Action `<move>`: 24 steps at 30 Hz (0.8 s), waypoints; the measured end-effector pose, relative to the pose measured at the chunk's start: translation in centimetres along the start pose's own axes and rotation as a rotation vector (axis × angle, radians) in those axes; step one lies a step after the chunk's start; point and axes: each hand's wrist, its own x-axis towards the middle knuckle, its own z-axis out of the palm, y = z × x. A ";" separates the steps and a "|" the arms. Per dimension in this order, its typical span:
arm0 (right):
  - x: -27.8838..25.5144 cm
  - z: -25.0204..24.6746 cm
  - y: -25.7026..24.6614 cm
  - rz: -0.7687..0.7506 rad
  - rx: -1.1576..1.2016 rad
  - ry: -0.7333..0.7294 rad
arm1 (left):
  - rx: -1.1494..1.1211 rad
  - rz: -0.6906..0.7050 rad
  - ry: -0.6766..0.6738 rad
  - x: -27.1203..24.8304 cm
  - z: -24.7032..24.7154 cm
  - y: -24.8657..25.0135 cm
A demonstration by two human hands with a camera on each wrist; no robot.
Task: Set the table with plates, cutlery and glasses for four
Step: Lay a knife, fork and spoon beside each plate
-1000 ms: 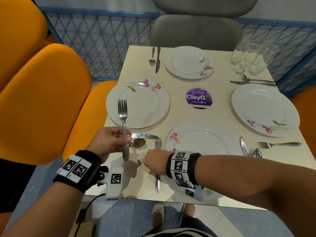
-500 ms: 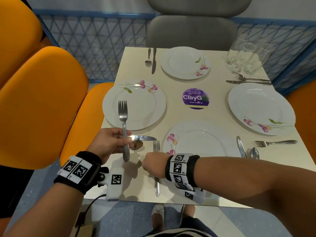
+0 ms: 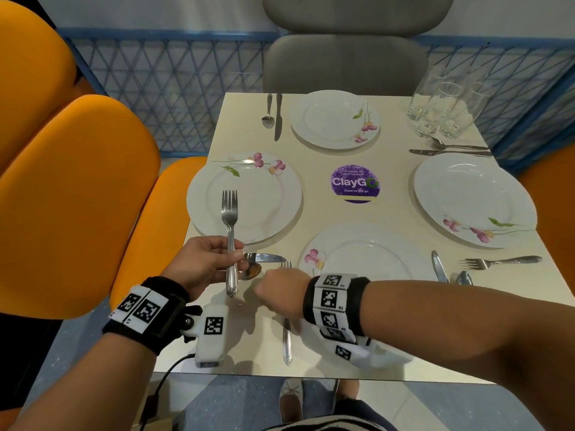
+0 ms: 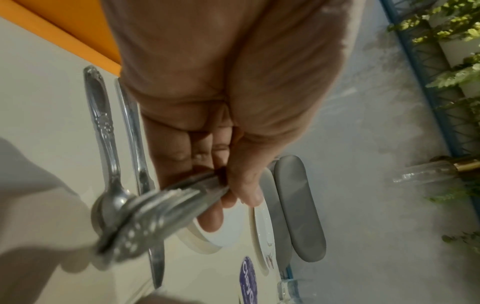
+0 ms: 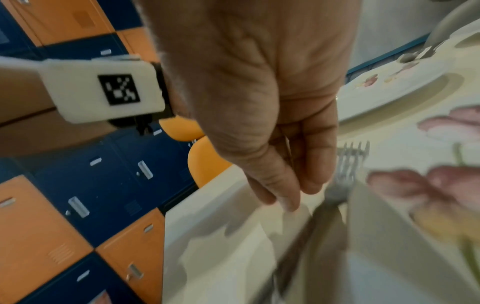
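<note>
My left hand (image 3: 231, 251) grips a fork (image 3: 229, 213) by its handle, tines up, over the near edge of the left plate (image 3: 267, 181). In the left wrist view the hand (image 4: 228, 197) holds that fork (image 4: 166, 205) above a spoon (image 4: 103, 123) and a knife (image 4: 135, 131) lying on the table. My right hand (image 3: 275, 289) hovers over a second fork (image 3: 287, 337) lying left of the near plate (image 3: 367, 250). Its fingers (image 5: 293, 195) point down beside that fork (image 5: 350, 162), holding nothing.
Plates also stand at the far (image 3: 334, 119) and right (image 3: 474, 199) places, each with cutlery beside it. Several glasses (image 3: 445, 107) cluster at the far right corner. A purple sticker (image 3: 354, 183) marks the middle. Orange chairs (image 3: 77, 197) stand left, a grey chair (image 3: 342, 63) beyond.
Both hands keep their places and the left still holds the fork. Only the head view has shifted slightly.
</note>
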 end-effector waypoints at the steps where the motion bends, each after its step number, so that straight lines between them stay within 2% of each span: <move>1: 0.0 -1.0 0.3 0.011 0.036 0.045 | -0.025 -0.008 -0.009 0.1 0.1 0.1; 5: 0.4 -4.8 2.3 0.066 0.032 0.283 | -0.079 -0.015 -0.027 0.7 0.2 0.6; 7: 1.2 -5.8 3.5 0.046 0.019 0.385 | -0.095 -0.017 -0.024 1.1 0.3 0.9; 12: 3.9 -7.3 7.0 -0.170 -0.100 0.544 | -0.135 -0.030 -0.028 2.7 0.9 2.5; 15: 4.8 -8.1 9.1 -0.255 -0.135 0.522 | -0.123 -0.045 -0.021 3.9 1.6 3.8; 24: 7.0 -11.3 14.8 -0.305 -0.293 0.348 | -0.145 -0.146 -0.090 8.0 2.9 7.1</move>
